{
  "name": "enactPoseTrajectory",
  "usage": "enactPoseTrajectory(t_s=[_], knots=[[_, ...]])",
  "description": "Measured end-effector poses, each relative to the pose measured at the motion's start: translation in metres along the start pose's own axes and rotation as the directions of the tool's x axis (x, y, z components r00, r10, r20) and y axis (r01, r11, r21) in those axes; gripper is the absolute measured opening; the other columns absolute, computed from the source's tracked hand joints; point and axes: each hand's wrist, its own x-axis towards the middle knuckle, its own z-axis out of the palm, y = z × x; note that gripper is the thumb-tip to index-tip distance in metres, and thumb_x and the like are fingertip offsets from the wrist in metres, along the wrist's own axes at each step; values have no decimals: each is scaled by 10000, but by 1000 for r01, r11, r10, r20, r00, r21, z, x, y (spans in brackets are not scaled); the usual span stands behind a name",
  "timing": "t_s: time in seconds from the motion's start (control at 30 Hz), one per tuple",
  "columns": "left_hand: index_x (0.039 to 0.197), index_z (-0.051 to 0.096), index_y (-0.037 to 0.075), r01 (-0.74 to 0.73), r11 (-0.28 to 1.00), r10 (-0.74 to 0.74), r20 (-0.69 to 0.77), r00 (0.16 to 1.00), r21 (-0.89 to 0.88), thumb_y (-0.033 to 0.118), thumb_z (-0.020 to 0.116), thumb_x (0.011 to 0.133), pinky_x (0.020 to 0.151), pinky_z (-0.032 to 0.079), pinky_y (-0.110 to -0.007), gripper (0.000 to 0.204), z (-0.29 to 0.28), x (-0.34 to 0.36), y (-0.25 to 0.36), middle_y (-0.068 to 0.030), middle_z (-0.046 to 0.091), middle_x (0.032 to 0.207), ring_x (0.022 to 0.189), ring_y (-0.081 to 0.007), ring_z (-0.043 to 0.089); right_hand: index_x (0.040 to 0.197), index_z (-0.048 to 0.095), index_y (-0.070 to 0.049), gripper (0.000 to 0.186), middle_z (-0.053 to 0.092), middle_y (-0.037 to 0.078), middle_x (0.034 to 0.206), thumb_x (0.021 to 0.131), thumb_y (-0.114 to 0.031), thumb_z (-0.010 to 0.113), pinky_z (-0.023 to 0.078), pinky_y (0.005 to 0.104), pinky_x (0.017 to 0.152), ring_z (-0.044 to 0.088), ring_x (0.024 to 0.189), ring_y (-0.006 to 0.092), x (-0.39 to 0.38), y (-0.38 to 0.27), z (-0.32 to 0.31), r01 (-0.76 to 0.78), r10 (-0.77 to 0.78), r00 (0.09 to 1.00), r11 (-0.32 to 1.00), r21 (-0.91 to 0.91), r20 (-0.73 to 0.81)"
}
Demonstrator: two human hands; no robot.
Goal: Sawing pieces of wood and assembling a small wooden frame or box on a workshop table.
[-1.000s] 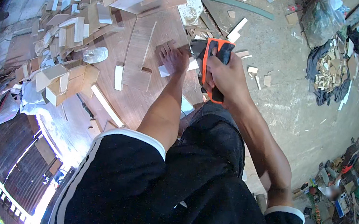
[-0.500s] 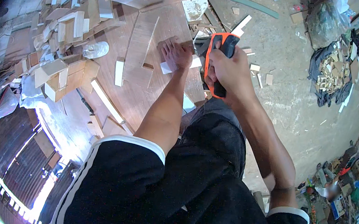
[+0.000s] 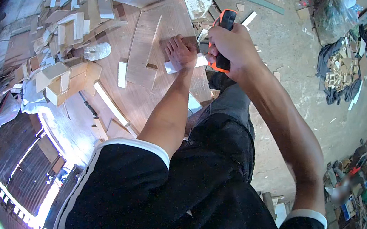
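Over the last second, the right hand (image 3: 235,45), fingers wrapped around what looked like an orange-and-black saw (image 3: 222,63), had pushed forward, away from the body, suggesting one cutting stroke. The left hand (image 3: 182,53), spread and gripping nothing, stayed planted on the wooden worktop (image 3: 141,102). A white strip (image 3: 170,68) lay beneath its heel, the right end just beside the saw.
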Motion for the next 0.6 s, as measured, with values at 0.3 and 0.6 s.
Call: enactPoseTrajectory(t_s=[0.3, 0.6], knots=[[1036, 497, 88, 28, 998, -27, 27, 999, -47, 204, 557, 712, 923, 334, -441, 349, -3, -1, 7, -145, 507, 990, 998, -326, 465, 757, 444, 1, 82, 449, 68, 606, 756, 38, 517, 398, 328, 408, 440, 473, 159, 32, 0, -14, -61, 73, 996, 974, 217, -47], [1036, 493, 83, -62, 997, 62, 3, 998, -35, 204, 544, 715, 919, 335, -428, 347, -6, 1, 9, -142, 507, 989, 990, -317, 466, 771, 450, -9, 70, 451, 70, 619, 764, 23, 512, 378, 317, 385, 438, 473, 149, 19, 4, -13, -16, 16, 1000, 999, 31, -15]])
